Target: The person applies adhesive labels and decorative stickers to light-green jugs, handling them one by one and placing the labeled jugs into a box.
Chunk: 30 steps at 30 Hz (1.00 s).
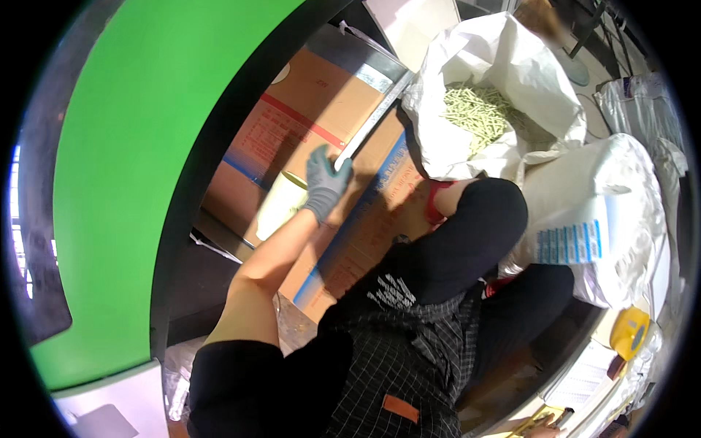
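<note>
The left hand (325,182), in a grey work glove, reaches up and away from the body with its fingers curled around the near end of a long metal strip (374,124). The grip looks closed on that end, though the palm side is turned from the camera.

From the hand the strip runs far and to the right, its long axis slanting diagonally up toward the open mouth of a white sack (526,73). It lies along the top of a brown cardboard box (321,95) with a red stripe, and a second cardboard box (365,226) with blue edging sits nearer, under the wrist. Just left of the hand stands a pale yellow cylinder (281,204), close to the glove but apart from it.

The white sack holds a heap of pale green bean-like pieces (478,109). A second, closed white sack (599,219) lies to its right.

The right hand is out of sight, hidden behind a knee in black cloth, so the left hand alone is at the strip.
</note>
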Available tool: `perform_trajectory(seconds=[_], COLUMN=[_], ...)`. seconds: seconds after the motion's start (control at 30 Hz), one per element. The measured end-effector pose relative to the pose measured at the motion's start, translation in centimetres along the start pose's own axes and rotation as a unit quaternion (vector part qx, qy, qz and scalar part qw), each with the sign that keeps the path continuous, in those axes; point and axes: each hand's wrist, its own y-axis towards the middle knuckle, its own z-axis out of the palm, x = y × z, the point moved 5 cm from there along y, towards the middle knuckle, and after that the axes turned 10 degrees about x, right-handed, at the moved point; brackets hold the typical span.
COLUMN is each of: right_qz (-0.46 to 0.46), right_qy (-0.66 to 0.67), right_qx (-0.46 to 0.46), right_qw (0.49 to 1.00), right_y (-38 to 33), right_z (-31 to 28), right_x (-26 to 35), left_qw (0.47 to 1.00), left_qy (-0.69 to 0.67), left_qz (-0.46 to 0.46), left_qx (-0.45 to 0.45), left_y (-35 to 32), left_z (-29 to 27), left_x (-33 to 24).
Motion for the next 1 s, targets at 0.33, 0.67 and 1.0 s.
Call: perform_trajectory(seconds=[0.33,0.67,1.0], right_qz=[-0.424,-0.355,-0.404], right_qy=[0.118,0.255,0.37], right_qx=[-0.045,-0.067,0.067], right_qw=[0.897,0.897,0.834], right_y=[-14.7,-12.4,-11.3], right_z=[-22.0,-19.2,-18.6], right_x=[34.7,39.0,37.0], left_qw=[0.907,0.928,0.686], left_qy=[0.08,-0.122,-0.54], left_qz=[-0.348,-0.18,-0.43], left_qx=[-0.221,-0.302,-0.229], left_y=[21.9,33.6,7.4], left_z=[-2.1,-6.1,-3.8], left_x=[21.8,25.6,31.8])
